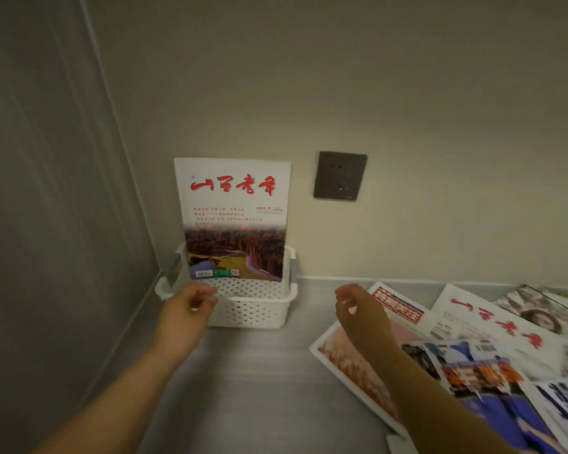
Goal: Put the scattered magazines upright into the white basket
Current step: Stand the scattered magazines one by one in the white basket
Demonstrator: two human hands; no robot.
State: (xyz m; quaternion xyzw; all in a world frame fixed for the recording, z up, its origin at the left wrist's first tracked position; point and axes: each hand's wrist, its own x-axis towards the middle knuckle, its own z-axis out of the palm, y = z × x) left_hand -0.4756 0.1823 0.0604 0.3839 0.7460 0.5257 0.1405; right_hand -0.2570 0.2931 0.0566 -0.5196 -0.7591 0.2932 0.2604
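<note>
Both hands I see loosely curled, empty: left hand at the front-left corner of the white perforated plastic basket, right hand right of it. Inside stands a red-titled white magazine, upright.

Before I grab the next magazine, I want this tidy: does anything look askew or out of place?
The red-titled magazine stands upright in the white basket, nothing odd there. The other magazines lie flat and overlapping, at mixed angles, on the counter to the right.
</note>
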